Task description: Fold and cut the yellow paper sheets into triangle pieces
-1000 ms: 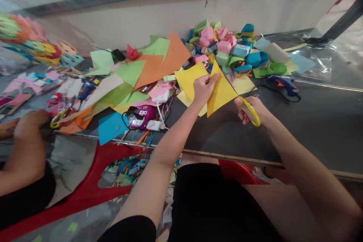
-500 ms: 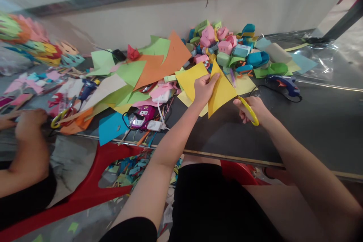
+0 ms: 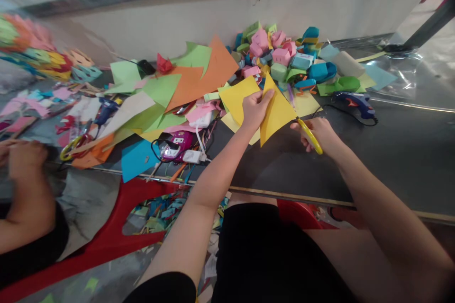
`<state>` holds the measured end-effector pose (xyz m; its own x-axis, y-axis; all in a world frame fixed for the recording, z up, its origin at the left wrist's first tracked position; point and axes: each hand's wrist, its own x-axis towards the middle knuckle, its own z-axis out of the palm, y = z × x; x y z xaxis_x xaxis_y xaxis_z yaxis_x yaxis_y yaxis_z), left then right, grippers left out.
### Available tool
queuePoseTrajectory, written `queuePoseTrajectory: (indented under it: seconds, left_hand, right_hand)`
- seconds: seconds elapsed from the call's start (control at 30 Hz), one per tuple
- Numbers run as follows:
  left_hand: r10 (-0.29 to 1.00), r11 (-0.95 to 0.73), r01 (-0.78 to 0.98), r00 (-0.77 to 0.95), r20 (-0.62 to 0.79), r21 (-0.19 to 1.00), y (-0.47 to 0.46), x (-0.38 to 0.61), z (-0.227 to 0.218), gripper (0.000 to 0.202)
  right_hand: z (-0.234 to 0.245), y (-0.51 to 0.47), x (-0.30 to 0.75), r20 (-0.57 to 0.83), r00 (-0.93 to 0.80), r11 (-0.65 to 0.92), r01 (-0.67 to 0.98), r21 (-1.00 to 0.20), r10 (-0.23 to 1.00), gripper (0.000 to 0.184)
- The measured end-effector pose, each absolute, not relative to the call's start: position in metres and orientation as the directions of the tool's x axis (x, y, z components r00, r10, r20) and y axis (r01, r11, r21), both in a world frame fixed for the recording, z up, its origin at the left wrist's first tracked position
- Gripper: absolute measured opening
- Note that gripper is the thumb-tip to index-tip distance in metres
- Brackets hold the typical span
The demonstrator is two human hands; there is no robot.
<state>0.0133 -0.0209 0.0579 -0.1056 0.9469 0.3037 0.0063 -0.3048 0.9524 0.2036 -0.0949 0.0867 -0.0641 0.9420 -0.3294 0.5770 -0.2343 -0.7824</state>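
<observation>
Yellow paper sheet (image 3: 275, 111) pinched at its top edge by left hand (image 3: 254, 109) | right hand (image 3: 316, 135) clenched round yellow-handled scissors (image 3: 310, 136) at sheet's right edge | blue glue gun (image 3: 355, 102) near, on grey table (image 3: 401, 151)

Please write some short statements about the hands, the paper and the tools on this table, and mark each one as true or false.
1. The left hand holds a yellow paper sheet. True.
2. The scissors in the right hand have red handles. False: the handles are yellow.
3. A blue glue gun lies on the table, to the right of the yellow paper sheet. True.
4. The pile of folded paper shapes lies at the near edge of the table. False: it lies at the far side, by the wall.
5. Another person's hand shows at the left edge of the picture. True.
</observation>
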Motion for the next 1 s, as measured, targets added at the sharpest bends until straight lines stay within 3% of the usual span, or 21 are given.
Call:
queuePoseTrajectory:
  seconds: [0.23,0.47,0.67,1.0]
  left_hand:
    - [0.967,-0.245,-0.076,-0.093,0.238,0.966,-0.021,0.015,0.056,0.060]
    - [0.978,-0.192,-0.131,-0.103,0.179,0.973,-0.022,0.017,0.058,0.056]
    - [0.967,-0.220,-0.139,-0.158,0.198,0.966,-0.020,0.019,0.060,0.056]
    - [0.969,-0.194,-0.064,-0.170,0.181,0.979,-0.021,0.020,0.061,0.058]
  right_hand:
    - [0.085,-0.095,0.205,-0.279,-0.063,-0.186,0.604,-0.775,0.958,0.066]
    - [0.085,-0.095,0.211,-0.142,-0.129,-0.024,0.655,-0.756,0.981,0.073]
    - [0.071,-0.087,0.217,-0.101,-0.145,0.025,0.678,-0.734,0.984,0.073]
    - [0.060,-0.088,0.218,-0.121,-0.221,0.014,0.526,-0.850,0.968,0.073]
